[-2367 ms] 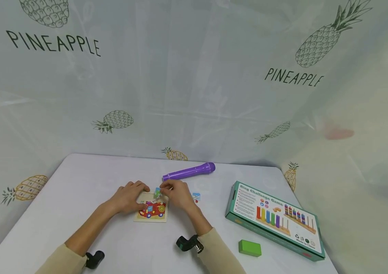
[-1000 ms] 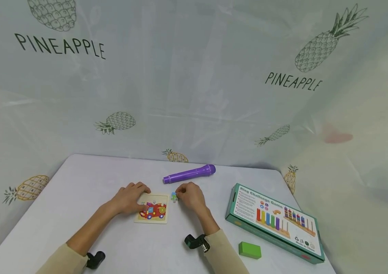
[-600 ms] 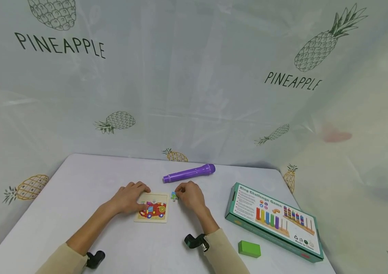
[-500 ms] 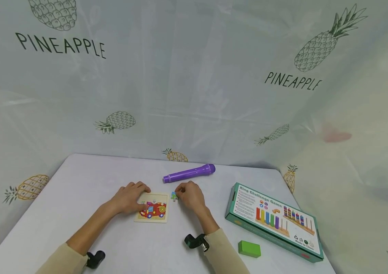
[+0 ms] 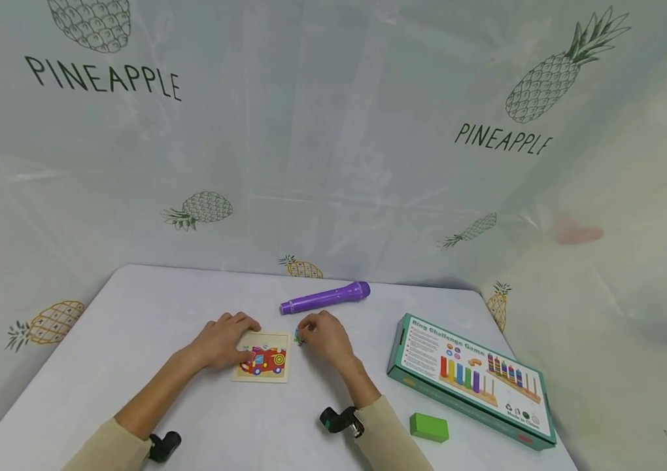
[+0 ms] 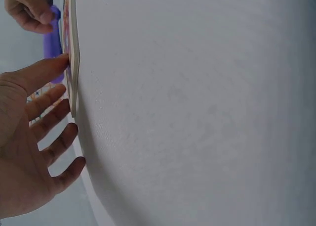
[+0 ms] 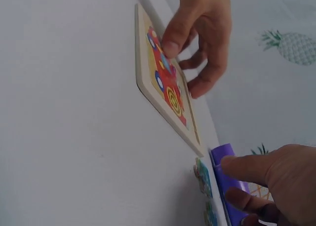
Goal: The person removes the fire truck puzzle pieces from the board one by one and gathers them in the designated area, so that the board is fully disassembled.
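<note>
A square wooden jigsaw puzzle point(image 5: 259, 376) with a red truck picture lies on the white table. My left hand point(image 5: 224, 341) holds its left side. The thumb presses on the truck while the fingers lie by the far edge, as seen in the right wrist view. To the right of the board, my right hand point(image 5: 327, 335) is over a small blue-green puzzle piece point(image 5: 297, 337), partly hidden in the head view. In the right wrist view its thumb and finger are apart, with nothing visible between them. That piece point(image 7: 203, 177) and a second piece point(image 7: 211, 215) lie on the table.
A purple toy microphone point(image 5: 324, 298) lies behind the board. At the right are a Ring Challenge Game box point(image 5: 475, 379) and a green block point(image 5: 429, 427). A pineapple-print curtain point(image 5: 333, 163) rises behind the table point(image 5: 157, 294).
My right hand has taken the puzzle piece from above the board to the table at its right. Lately it has shifted slightly left over the piece. My left hand stays on the board.
</note>
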Motion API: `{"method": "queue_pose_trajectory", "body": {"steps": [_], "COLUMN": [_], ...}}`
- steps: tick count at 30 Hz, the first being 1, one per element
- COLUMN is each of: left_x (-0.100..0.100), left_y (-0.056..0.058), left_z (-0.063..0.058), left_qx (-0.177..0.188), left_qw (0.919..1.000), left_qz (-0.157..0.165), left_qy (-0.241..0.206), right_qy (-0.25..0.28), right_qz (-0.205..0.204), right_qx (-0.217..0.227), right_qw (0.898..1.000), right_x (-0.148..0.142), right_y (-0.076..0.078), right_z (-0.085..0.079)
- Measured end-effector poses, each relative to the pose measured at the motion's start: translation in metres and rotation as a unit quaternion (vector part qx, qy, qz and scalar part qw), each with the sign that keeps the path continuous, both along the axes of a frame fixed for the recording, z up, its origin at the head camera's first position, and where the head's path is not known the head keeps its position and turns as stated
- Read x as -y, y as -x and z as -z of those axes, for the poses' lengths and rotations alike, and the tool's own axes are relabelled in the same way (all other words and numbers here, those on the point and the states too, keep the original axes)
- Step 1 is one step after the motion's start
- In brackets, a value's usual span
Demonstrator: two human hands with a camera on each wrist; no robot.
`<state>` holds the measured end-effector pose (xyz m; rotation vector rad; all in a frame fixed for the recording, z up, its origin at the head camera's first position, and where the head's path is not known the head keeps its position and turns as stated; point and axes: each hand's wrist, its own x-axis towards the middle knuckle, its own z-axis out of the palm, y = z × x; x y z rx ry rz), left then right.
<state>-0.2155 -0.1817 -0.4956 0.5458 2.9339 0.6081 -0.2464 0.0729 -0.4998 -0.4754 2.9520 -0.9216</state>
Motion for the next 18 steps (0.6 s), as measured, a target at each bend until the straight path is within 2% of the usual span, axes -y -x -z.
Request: {"method": "queue_pose_trajectory", "body": {"steps": [5, 8, 12, 18], "left_x": [-0.001, -0.001, -0.001, -0.001], "left_y": [0.001, 0.002, 0.001, 0.001], "left_z": [-0.001, -0.002, -0.002, -0.002], "left_qx": [-0.003, -0.006, -0.023, -0.029], "left_qw": [0.9996, 0.9994, 0.9986, 0.9983], "left_qz": [0.023, 0.032, 0.048, 0.051], "left_qy": [-0.014, -0.011, 0.000, 0.007], "right_qy": [-0.019, -0.040, -0.067, -0.086], "right_qz": [-0.067, -0.091, -0.105, -0.103], "right_qx": [-0.003, 0.002, -0.005, -0.025], "right_qw": [0.998, 0.995, 0.992, 0.991], "right_x": [0.006, 0.010, 0.015, 0.018], "right_y": [-0.013, -0.021, -0.029, -0.035], "right_z": [-0.001, 0.000, 0.002, 0.004]}}
